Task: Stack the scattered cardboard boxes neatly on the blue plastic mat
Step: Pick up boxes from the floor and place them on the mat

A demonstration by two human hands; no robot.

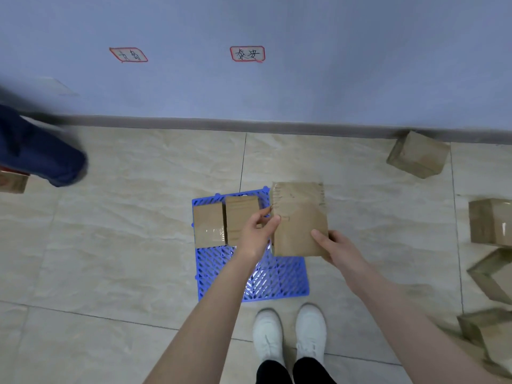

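A blue plastic mat (279,278) lies on the tiled floor in front of my feet. Two cardboard boxes sit side by side on its far part: a left box (208,226) with clear tape and a middle box (240,214). I hold a third, larger cardboard box (300,217) above the mat's right far corner. My left hand (256,232) pinches its left edge with thumb and fingers. At the near right corner my right hand (336,246) grips the box, thumb on top.
More cardboard boxes lie scattered: one by the wall (418,154), several at the right edge (491,221), (490,275), (484,328), one at far left (12,182). Another person's dark blue trouser leg (41,153) is at the left. My white shoes (289,332) stand just before the mat.
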